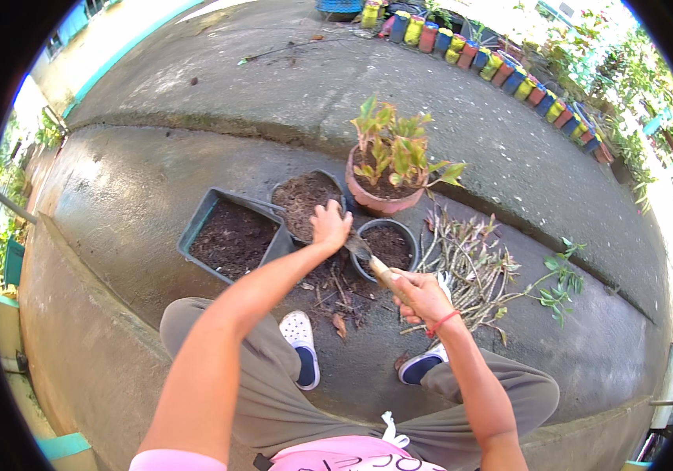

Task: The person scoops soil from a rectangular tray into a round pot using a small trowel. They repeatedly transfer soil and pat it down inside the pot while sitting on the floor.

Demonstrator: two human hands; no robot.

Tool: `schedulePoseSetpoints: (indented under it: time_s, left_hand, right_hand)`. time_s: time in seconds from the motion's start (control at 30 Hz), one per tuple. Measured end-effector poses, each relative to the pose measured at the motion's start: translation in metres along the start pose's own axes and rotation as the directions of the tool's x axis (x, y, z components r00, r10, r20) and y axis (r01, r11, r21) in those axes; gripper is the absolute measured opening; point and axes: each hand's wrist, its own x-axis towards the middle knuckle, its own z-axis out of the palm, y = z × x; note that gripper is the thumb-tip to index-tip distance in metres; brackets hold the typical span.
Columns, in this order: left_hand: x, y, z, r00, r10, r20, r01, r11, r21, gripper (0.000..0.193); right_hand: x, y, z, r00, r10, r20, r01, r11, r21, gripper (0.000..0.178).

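My right hand [424, 297] is closed around the wooden handle of a trowel [386, 271]. The trowel's dark blade points up and left, between two round pots. My left hand [330, 225] is over the right edge of a dark round pot [342, 185], close to the blade, with its fingers spread and nothing visible in them. Brown, loose soil [303, 200] fills that pot. Just right of the blade stands a smaller grey pot [409, 235] with dark soil. To the left, a rectangular planter [189, 233] also holds dark soil.
A pink pot [383, 206] with a leafy plant stands behind the pots. Cut stems [470, 271] lie in a heap at right, beside a leafy branch [560, 286]. Soil and roots are scattered near my feet. A low concrete step [273, 132] crosses behind; painted bottles [501, 74] edge a garden bed.
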Motion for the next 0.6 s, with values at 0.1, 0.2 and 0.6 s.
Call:
schedulePoseSetpoints:
  time_s: [0.1,0.2,0.6]
  left_hand:
    - [-0.014,0.032,0.057,0.994,-0.004,0.105,0.013,0.996,-0.090,0.038]
    - [-0.014,0.048,0.090,0.982,-0.072,0.174,0.101,0.981,-0.166,0.038]
    - [0.009,0.036,0.124,0.645,-0.290,0.707,0.562,0.807,-0.181,0.061]
  right_hand:
    - [-0.003,0.017,-0.038,0.994,0.004,-0.107,-0.015,0.995,-0.101,0.037]
    - [0.005,0.037,-0.066,0.968,-0.065,-0.244,-0.042,0.912,-0.407,0.035]
    - [0.027,0.062,-0.091,0.854,-0.442,-0.276,0.083,0.639,-0.765,0.034]
